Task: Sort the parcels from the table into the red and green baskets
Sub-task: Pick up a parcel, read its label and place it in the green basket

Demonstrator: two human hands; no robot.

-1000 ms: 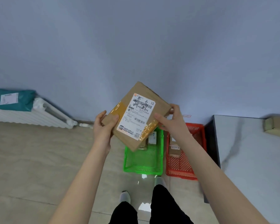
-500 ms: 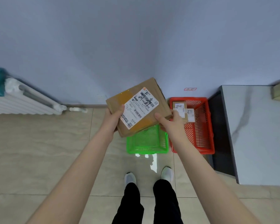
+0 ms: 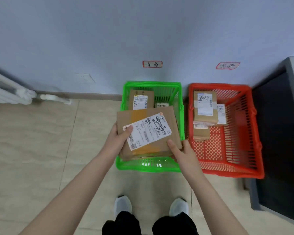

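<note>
While the left hand (image 3: 119,141) and right hand (image 3: 182,152) grip the cardboard parcel (image 3: 148,133) over the green basket (image 3: 149,169), an uneven release could tip it onto the floor (image 3: 41,150).

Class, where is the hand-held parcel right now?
In the head view, the parcel is centre frame, held by the left hand and right hand over the green basket, left of the red basket.

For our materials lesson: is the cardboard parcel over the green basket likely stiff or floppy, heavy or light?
Probably stiff: parcel shows no sag, left hand and right hand gripping only its edges. Likely light: it looks thin.
</note>
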